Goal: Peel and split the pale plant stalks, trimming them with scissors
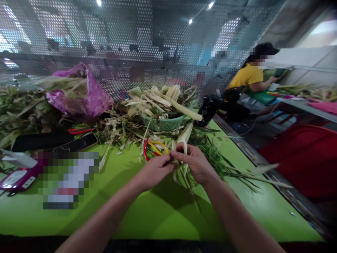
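Pale corn husk strips (185, 171) are pinched between my two hands over the green table, their thin ends hanging down toward me. My left hand (157, 170) is closed on them at the left, thumb against fingers. From the right, my right hand (197, 162) grips the same strips, with one strip looping up over its fingers. Right behind my left hand shows a pair of red and yellow curved handles (146, 149); the rest of that tool is hidden. A heap of green shredded leaves (212, 154) lies just beyond my right hand.
A green basket (164, 123) heaped with dry husks (158, 100) stands at the back, beside a purple plastic bag (89, 91). Dark phones (76, 144), a red-handled tool (80, 130) and a purple power strip (19, 177) lie left. A person in yellow (249, 77) sits far right.
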A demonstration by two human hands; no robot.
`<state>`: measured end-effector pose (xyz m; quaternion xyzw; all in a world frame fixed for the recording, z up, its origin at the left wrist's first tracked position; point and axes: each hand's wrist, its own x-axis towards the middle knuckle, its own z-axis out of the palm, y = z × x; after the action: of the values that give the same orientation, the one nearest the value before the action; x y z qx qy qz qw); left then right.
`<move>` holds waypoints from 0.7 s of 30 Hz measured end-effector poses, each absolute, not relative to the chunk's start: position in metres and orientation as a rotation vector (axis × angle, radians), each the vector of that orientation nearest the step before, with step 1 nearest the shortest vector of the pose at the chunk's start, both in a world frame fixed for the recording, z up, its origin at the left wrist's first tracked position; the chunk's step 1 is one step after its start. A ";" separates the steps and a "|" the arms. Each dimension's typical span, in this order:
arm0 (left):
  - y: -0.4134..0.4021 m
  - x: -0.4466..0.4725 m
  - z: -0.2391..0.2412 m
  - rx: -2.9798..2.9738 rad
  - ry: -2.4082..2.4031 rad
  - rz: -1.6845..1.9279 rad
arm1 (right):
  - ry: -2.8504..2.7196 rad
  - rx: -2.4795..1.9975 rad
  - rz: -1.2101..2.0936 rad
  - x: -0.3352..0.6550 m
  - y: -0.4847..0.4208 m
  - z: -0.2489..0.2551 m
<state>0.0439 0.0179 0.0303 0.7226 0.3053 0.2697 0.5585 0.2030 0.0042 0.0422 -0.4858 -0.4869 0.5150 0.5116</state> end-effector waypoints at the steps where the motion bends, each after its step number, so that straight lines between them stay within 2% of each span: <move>1: 0.017 0.044 0.030 1.735 0.740 0.622 | -1.148 -1.156 1.229 0.202 0.004 0.041; 8: 0.016 0.046 0.025 1.797 0.693 0.522 | -0.924 -1.066 1.183 0.200 0.005 0.040; 17: 0.027 0.043 0.030 1.141 0.731 0.979 | -1.189 -1.155 1.190 0.202 0.004 0.043; 21: 0.029 0.039 0.030 1.012 0.709 1.000 | -1.391 -1.280 1.119 0.202 0.005 0.038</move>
<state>0.0390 0.0295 0.0303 0.4543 0.3186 0.4488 0.7005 0.2024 0.0049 0.0382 -0.5187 -0.5638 0.4538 0.4551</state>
